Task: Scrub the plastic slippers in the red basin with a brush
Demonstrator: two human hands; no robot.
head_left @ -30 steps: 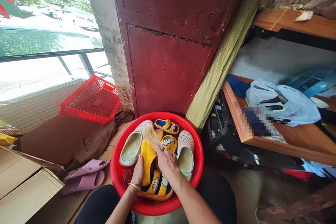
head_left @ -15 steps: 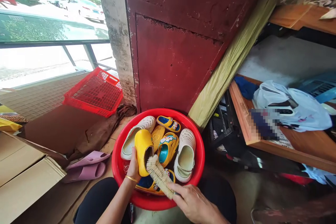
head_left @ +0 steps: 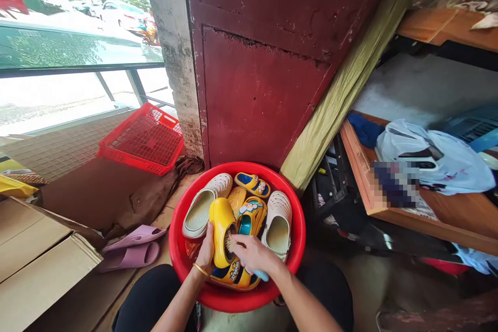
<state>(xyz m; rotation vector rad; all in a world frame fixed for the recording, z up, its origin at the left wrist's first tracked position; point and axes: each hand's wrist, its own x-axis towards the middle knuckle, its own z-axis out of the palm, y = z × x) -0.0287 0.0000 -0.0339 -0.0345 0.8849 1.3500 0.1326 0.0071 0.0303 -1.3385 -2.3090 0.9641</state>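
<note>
My left hand grips a plain yellow clog from its left side, over a red basin. Bristles of a brush show at the opening of that clog; its light blue handle lies under my right hand, which is closed on it. Around them in the basin lie a white clog on the left, another white clog on the right, a yellow clog with a teal inside, a small yellow and blue slipper and a yellow sandal near the front rim.
Pink slippers lie left of the basin beside cardboard. A red crate stands behind them. Beyond the basin is a dark red door. At the right, a wooden shelf holds a plastic bag.
The brush head has moved up and left into the opening of the yellow clog. My right hand has followed it. My left hand and the clog have shifted slightly right.
</note>
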